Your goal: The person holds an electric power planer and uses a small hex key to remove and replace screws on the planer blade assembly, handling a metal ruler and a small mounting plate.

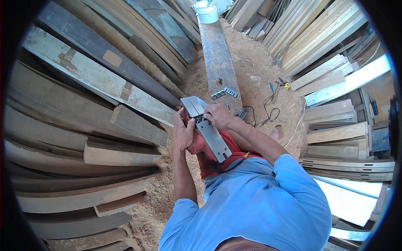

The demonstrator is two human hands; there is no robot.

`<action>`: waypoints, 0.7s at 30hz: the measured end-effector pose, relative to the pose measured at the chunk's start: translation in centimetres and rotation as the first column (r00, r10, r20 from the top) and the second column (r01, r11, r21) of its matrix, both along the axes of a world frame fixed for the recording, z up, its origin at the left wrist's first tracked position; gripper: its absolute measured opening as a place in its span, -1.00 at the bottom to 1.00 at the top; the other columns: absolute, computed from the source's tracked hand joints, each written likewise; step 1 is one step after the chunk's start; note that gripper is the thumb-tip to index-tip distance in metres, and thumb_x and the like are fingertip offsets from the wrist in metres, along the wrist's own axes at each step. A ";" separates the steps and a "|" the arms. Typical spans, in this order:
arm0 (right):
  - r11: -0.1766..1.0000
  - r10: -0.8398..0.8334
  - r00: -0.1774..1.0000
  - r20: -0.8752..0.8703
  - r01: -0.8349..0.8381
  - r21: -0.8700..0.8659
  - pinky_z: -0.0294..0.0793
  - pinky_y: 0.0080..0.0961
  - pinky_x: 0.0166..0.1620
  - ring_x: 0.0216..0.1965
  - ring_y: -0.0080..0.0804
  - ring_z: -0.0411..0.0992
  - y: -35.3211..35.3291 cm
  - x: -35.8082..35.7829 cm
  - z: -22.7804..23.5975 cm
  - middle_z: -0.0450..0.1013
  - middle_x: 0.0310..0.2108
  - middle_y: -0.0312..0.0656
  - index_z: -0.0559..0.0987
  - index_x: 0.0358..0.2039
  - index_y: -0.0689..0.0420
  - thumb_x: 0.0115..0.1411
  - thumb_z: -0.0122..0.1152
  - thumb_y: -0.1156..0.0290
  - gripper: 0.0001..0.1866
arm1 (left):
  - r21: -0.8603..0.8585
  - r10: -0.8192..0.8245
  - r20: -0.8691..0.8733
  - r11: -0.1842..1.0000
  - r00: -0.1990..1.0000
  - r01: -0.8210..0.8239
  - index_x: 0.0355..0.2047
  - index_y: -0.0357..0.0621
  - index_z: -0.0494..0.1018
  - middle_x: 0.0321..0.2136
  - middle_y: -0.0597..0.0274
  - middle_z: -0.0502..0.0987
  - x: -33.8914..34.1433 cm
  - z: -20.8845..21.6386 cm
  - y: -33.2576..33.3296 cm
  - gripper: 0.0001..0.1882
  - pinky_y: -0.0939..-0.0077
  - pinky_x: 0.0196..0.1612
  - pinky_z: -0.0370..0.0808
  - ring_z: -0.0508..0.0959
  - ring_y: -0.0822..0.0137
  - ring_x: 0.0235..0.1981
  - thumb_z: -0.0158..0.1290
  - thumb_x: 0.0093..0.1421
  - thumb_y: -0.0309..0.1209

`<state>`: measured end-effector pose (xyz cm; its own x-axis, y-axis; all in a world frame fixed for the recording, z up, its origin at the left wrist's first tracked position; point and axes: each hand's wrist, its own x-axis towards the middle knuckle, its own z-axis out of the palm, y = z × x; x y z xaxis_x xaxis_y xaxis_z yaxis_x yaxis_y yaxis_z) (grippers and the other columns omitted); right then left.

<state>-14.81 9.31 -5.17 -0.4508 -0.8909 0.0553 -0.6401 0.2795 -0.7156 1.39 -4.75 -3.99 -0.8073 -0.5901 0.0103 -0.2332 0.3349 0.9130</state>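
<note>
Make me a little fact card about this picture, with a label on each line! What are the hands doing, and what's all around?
Left hand: holding the side of a metal-plated tool
Right hand: touching the same tool, fingers near the gap between its two flat plates
Plank: ahead of the person; white bucket at its far end, small metal pieces at its near end
Floor: covered with shavings; a dark cord lies to the right
Sides: wooden boards left and right
Clothes: blue top
</note>
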 end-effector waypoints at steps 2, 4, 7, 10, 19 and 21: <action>0.990 0.070 0.997 -0.044 -0.075 -0.117 0.48 -0.04 -0.02 -0.14 0.10 0.53 0.0 -0.3 -0.6 0.54 -0.29 0.07 0.58 -0.29 0.22 0.28 0.20 0.33 -0.80 | 0.015 -0.002 -0.007 1.000 1.000 0.002 0.37 -0.33 0.14 0.20 -0.27 0.46 0.0 -0.3 -0.1 -0.36 0.17 0.31 0.39 0.50 -0.04 0.22 0.08 0.35 -0.44; 0.989 0.084 0.996 -0.035 -0.087 -0.115 0.48 -0.04 -0.02 -0.13 0.10 0.53 0.0 -0.5 -0.4 0.54 -0.29 0.07 0.57 -0.28 0.21 0.28 0.20 0.33 -0.81 | 0.044 0.002 -0.005 0.999 1.000 -0.002 0.36 -0.34 0.14 0.21 -0.27 0.46 0.1 -0.4 -0.3 -0.36 0.17 0.32 0.38 0.50 -0.04 0.23 0.09 0.35 -0.43; 0.999 0.045 0.999 0.004 -0.045 0.006 0.47 -0.04 -0.02 -0.12 0.10 0.53 0.2 -0.1 0.5 0.53 -0.30 0.07 0.57 -0.27 0.20 0.28 0.20 0.33 -0.81 | 0.066 0.005 -0.003 0.998 1.000 -0.005 0.36 -0.35 0.14 0.22 -0.28 0.44 0.4 -0.4 -0.3 -0.35 0.17 0.33 0.37 0.49 -0.05 0.24 0.09 0.34 -0.43; 0.996 0.067 0.997 -0.046 -0.069 -0.055 0.47 -0.04 -0.02 -0.12 0.11 0.53 0.4 -0.5 -0.9 0.54 -0.30 0.07 0.58 -0.26 0.20 0.28 0.19 0.33 -0.81 | 0.042 -0.007 -0.012 0.999 1.000 0.008 0.37 -0.35 0.14 0.23 -0.29 0.43 0.1 -0.7 -0.3 -0.35 0.16 0.34 0.36 0.48 -0.06 0.25 0.09 0.34 -0.43; 0.999 0.035 0.999 -0.019 -0.035 0.005 0.48 -0.03 0.03 -0.10 0.11 0.56 0.4 -0.6 -0.5 0.58 -0.25 0.09 0.63 -0.25 0.18 0.28 0.21 0.27 -0.77 | -0.004 -0.007 -0.010 1.000 1.000 0.007 0.36 -0.38 0.13 0.23 -0.32 0.41 0.1 -0.1 -0.1 -0.33 0.15 0.35 0.34 0.46 -0.09 0.27 0.10 0.33 -0.41; 0.996 0.050 0.998 0.038 -0.047 -0.069 0.48 -0.03 0.03 -0.10 0.11 0.56 0.5 -0.7 -0.3 0.58 -0.25 0.09 0.63 -0.25 0.17 0.27 0.21 0.27 -0.77 | 0.044 0.005 0.001 0.999 1.000 -0.005 0.36 -0.38 0.14 0.23 -0.32 0.42 0.4 -0.3 -0.3 -0.33 0.15 0.35 0.35 0.46 -0.08 0.27 0.09 0.33 -0.41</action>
<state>-15.47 9.80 -5.46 -0.4099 -0.9067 0.0999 -0.6228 0.1981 -0.7569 1.83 -5.01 -4.31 -0.8046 -0.5936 -0.0164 -0.2356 0.2937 0.9264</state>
